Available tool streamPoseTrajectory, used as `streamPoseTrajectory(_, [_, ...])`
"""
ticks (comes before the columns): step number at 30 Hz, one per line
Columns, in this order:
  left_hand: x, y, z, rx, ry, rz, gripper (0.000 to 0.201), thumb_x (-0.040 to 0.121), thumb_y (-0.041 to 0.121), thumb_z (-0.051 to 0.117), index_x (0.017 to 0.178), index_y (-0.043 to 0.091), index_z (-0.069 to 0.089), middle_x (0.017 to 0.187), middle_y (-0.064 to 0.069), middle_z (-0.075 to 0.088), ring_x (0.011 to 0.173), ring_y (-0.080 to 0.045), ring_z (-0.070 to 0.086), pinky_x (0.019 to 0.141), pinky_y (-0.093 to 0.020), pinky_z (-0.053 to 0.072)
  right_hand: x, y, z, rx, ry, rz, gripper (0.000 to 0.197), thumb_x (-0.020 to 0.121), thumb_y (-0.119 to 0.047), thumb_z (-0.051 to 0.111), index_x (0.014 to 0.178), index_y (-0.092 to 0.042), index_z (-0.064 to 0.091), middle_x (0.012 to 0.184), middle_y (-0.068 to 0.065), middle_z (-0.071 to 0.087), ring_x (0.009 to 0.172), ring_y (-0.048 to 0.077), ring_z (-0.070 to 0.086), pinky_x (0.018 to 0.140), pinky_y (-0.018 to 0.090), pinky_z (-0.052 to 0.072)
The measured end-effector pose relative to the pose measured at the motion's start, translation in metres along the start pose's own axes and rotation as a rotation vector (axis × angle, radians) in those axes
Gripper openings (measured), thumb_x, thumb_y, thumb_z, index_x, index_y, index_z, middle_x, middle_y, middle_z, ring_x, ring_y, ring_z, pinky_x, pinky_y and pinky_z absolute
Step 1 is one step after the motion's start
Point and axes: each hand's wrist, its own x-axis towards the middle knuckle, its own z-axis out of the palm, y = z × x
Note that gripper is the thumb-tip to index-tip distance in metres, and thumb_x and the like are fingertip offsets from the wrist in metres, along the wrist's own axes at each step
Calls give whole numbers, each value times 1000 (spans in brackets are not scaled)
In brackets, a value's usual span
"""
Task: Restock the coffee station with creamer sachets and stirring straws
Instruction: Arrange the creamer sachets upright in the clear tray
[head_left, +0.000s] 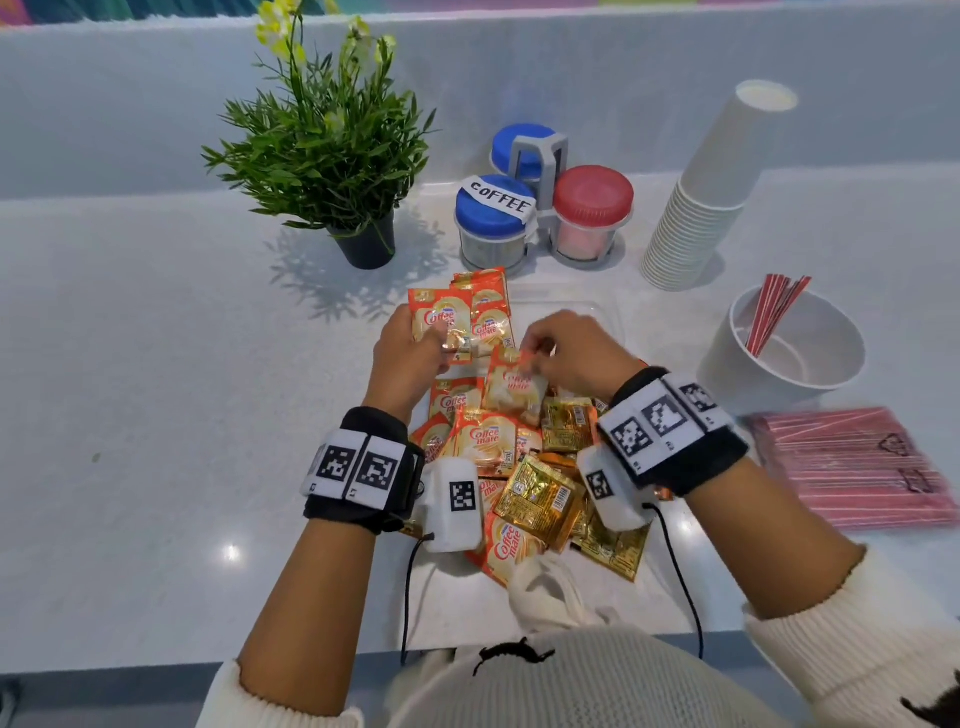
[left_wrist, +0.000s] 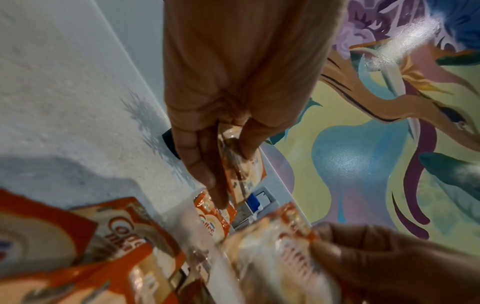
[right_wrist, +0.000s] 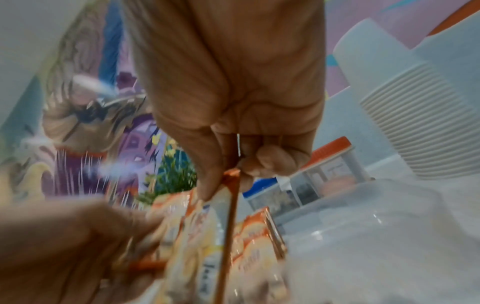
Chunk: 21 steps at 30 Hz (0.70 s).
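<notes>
Risk lies first in my left hand (head_left: 402, 348): it holds a small stack of sachets (head_left: 457, 322) between thumb and fingers, and adding one more could fan the stack and spill it onto the counter (head_left: 156, 364). My right hand (head_left: 576, 353) pinches a single sachet (head_left: 514, 384) by its top edge, the packet hanging below the fingertips, just beside the stack. Loose sachets (head_left: 519, 467) lie heaped under both wrists. Straws (head_left: 769, 317) stand in the white tub (head_left: 831, 374), well apart.

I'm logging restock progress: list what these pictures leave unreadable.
- Tray: head view, hands and sachets cover most of it.
- Right hand's sachet: right wrist view, motion-blurred, edge-on.
- Straw pack: head view, right edge cuts it off.
- Jar contents: head view, lids hide them.
</notes>
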Motion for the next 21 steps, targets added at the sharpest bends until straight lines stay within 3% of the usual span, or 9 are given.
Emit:
streamPoseTrajectory(2, [-2, -1, 1, 16, -27, -2, 22, 96, 19, 45, 117, 15, 52, 119, -8, 62, 104, -26, 62, 86, -38, 52, -1, -3, -15, 67, 45, -42, 10, 84, -9, 64, 87, 0, 68, 81, 3, 62, 76, 13, 52, 62, 16, 39])
streamPoseTrajectory(5, [-11, 2, 4, 7, -130, 3, 20, 98, 20, 42, 116, 19, 52, 118, -9, 64, 105, -28, 63, 89, -44, 53, -1, -7, -27, 143, 57, -94, 11, 82, -12, 67, 83, -1, 69, 67, -5, 59, 65, 5, 50, 66, 18, 38])
streamPoseTrajectory(9, [-23, 11, 8, -88, -266, -41, 25, 100, 30, 38, 110, 15, 56, 91, -3, 65, 80, -18, 65, 70, -33, 56, 3, -12, -19, 170, 131, -69, 12, 80, -12, 69, 81, -1, 69, 66, -1, 60, 57, 1, 50, 58, 7, 38])
streamPoseTrajectory(11, [-26, 10, 9, -72, -297, -21, 22, 97, 27, 46, 112, 13, 55, 84, 0, 62, 70, -12, 61, 58, -24, 56, 4, -14, -12, 198, 168, -57, 9, 80, -10, 67, 80, 0, 69, 63, -1, 59, 55, 2, 50, 55, 8, 39])
streamPoseTrajectory(13, [-25, 5, 8, -44, -257, -17, 23, 94, 19, 53, 115, 10, 54, 96, -8, 65, 75, -17, 63, 57, -24, 57, 5, -15, -5, 210, 206, -31, 7, 82, -4, 62, 81, -1, 68, 63, 0, 59, 55, 6, 52, 53, 9, 44])
streamPoseTrajectory(15, [-21, -2, 5, -37, -163, -26, 27, 93, 16, 54, 118, 5, 54, 109, -16, 65, 85, -24, 65, 58, -26, 57, 5, -13, 4, 143, 230, -14, 12, 84, -1, 54, 82, -1, 66, 76, 7, 65, 68, 18, 60, 67, 24, 52])
streamPoseTrajectory(17, [-18, -7, 2, -41, -87, -46, 28, 93, 18, 53, 118, 4, 55, 114, -18, 64, 91, -26, 65, 56, -23, 57, 3, -11, 17, -18, 124, 6, 11, 82, -3, 51, 82, -7, 62, 90, 13, 66, 86, 28, 61, 78, 37, 52])
streamPoseTrajectory(18, [-17, -7, 1, -47, -65, -55, 28, 94, 18, 52, 118, 4, 55, 115, -18, 63, 93, -28, 65, 57, -23, 58, 0, -11, 22, -73, 16, 29, 6, 80, -5, 55, 80, -11, 57, 92, 12, 64, 88, 28, 60, 76, 36, 51])
streamPoseTrajectory(21, [-14, -8, 1, -75, -20, -66, 30, 95, 20, 50, 120, 3, 53, 117, -19, 62, 92, -29, 66, 56, -23, 58, -10, -15, 35, -173, -252, 76, 35, 68, -22, 77, 79, -20, 44, 84, -1, 51, 79, 19, 52, 58, 26, 40])
